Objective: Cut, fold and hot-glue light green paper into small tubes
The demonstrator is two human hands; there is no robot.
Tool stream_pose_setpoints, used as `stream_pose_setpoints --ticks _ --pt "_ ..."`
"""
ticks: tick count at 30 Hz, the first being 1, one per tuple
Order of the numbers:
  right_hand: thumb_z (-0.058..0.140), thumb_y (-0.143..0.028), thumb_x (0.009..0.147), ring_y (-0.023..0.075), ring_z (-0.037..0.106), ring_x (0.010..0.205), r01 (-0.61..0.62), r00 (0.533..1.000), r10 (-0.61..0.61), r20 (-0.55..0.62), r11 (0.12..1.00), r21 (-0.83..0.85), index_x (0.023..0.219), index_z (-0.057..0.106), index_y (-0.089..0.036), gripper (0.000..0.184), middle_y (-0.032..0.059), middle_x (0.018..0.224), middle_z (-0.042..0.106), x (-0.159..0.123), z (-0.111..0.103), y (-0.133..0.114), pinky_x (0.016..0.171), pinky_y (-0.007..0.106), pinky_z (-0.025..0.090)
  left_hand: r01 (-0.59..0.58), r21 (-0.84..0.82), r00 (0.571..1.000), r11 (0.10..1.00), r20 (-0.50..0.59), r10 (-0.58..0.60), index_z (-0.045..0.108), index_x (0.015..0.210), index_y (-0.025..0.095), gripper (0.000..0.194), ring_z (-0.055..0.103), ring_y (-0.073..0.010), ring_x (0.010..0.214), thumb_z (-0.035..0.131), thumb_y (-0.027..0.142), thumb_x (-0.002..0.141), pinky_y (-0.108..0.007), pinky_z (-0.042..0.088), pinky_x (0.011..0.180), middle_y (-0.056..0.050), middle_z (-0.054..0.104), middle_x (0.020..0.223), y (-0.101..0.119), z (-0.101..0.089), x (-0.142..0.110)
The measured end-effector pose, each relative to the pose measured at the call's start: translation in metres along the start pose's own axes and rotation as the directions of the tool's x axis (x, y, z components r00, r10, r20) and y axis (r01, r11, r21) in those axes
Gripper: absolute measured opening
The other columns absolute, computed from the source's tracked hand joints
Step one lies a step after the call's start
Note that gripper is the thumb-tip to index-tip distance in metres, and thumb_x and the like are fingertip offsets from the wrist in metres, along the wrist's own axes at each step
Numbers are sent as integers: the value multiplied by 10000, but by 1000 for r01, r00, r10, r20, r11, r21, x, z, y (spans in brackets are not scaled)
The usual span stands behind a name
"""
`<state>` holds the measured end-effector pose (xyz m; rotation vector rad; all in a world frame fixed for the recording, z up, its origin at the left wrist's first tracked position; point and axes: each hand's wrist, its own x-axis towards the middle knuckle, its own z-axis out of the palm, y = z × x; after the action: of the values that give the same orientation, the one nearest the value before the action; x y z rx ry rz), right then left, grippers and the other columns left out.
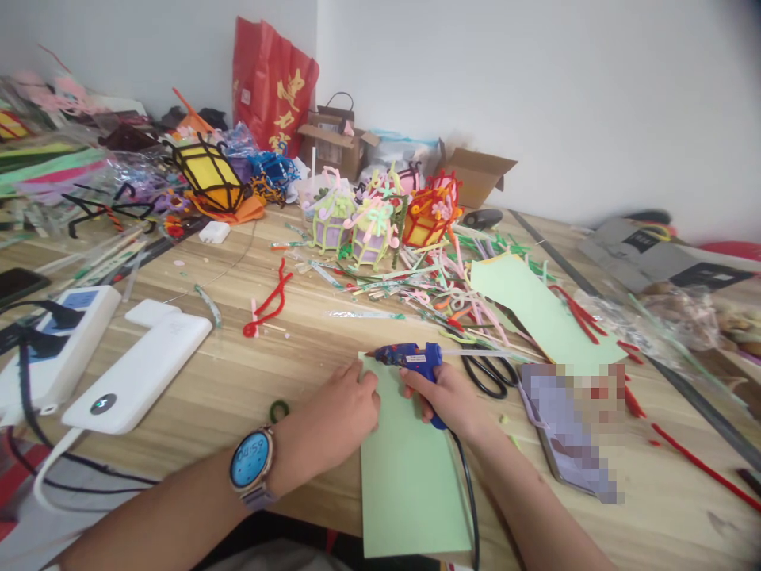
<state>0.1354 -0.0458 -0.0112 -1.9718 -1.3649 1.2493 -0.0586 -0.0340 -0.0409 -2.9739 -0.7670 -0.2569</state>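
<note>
Right hand (440, 390) clasped round the glue gun (410, 355), nozzle (374, 353) pointing left at the far corner of my green paper (410, 484) — long side running toward me — just beyond my curled left hand (348, 406), grip hidden.

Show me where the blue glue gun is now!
In the head view, the blue glue gun is below and slightly right of centre, in the right grip, its nozzle near the top left corner of the nearer green sheet.
</note>
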Motion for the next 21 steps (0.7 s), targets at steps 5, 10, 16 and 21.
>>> stream_pose_setpoints --ticks 5,10,16,21 --pt "553 -400 852 88 464 330 4 1000 -4 -10 1000 -3 584 585 -180 349 -51 327 464 0 1 1 392 186 353 25 19 1000 1000 -1 -25 661 963 127 163 541 -283 1071 565 243 899 -431 387 946 -128 638 1035 0 5 -1" --pt "579 -429 832 88 465 326 17 1000 -17 -13 1000 6 563 576 -185 363 -50 324 462 -1 1 2 395 189 360 6 25 1000 1000 -8 -6 652 983 129 176 546 -280 1063 552 251 905 -448 365 977 -135 636 1028 -1 7 -1" --pt "560 -406 850 95 476 327 1 1000 -1 -30 1000 -26 547 543 -193 371 -51 333 458 -1 1 1 390 197 355 6 49 1000 999 15 -7 660 940 129 149 548 -286 1054 565 234 895 -440 384 945 -132 637 1007 -1 7 -1" --pt "553 -417 856 93 473 327 6 999 -7 -37 999 -36 516 509 -199 406 -47 332 457 -1 2 2 387 195 363 13 54 1000 998 13 -14 664 914 123 139 545 -300 1057 567 219 893 -438 389 923 -134 636 998 1 4 -1"
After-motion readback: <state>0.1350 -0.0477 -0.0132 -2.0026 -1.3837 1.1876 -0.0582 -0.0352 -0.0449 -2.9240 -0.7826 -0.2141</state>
